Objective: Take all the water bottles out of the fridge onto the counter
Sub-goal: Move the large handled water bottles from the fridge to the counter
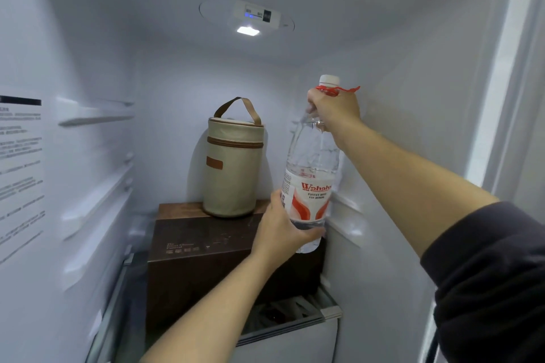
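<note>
A large clear water bottle (312,168) with a white cap, a red carry ring and a red-and-white label stands upright inside the fridge, at the right side of the compartment. My right hand (334,107) grips its neck just below the red ring. My left hand (283,225) wraps the lower body under the label. The bottle's base is held over the right edge of a dark brown box (206,256); whether it touches the box I cannot tell. No other water bottle shows.
A beige cylindrical bag (233,168) with a brown handle stands on the dark box, left of the bottle. The fridge's right wall (413,127) is close beside the bottle. Shelf rails line the left wall (88,156). A drawer edge (295,321) lies below.
</note>
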`<state>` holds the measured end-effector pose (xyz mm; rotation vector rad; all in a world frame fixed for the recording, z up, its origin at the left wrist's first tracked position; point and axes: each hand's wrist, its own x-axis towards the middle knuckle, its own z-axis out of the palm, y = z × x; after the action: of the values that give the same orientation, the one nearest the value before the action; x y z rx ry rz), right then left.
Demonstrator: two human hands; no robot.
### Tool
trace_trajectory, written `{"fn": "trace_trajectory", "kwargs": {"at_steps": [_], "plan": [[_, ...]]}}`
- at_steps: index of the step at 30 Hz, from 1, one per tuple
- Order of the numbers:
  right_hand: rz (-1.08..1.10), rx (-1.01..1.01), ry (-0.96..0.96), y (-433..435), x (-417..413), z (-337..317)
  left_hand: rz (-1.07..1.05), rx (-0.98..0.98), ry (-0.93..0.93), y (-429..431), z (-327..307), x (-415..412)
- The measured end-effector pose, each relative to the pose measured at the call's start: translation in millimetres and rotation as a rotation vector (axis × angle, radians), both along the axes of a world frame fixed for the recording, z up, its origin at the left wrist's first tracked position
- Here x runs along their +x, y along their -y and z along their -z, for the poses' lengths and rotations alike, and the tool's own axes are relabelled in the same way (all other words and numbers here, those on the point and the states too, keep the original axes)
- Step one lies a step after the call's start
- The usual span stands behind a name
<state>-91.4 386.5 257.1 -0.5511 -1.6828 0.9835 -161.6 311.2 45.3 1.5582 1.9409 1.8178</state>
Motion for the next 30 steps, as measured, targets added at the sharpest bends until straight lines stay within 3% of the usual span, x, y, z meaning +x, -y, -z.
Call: {"fn": "trace_trajectory", "kwargs": {"at_steps": [4,10,13,20,25,30], "plan": [[-0.161,-0.038,-0.052,4,16,-7,0.009,-0.082,-0.075,31,-25,-18],[-0.582,-0.318,-0.194,-4,21,13,0.098,-0.351,-0.194,82,-57,-65],[-0.674,-0.279,-0.219,1,16,22,0.107,-0.341,-0.158,87,-48,-67],[-0.52,-0.212,-0.319,36,33,24,-0.044,-0.22,-0.157,98,-29,-43],[-0.447,-0.135,-0.263,80,72,30,-0.058,-0.174,-0.189,131,-22,3],[-0.432,-0.156,-0.219,111,105,82,0.004,-0.226,-0.093,171,32,41]]}}
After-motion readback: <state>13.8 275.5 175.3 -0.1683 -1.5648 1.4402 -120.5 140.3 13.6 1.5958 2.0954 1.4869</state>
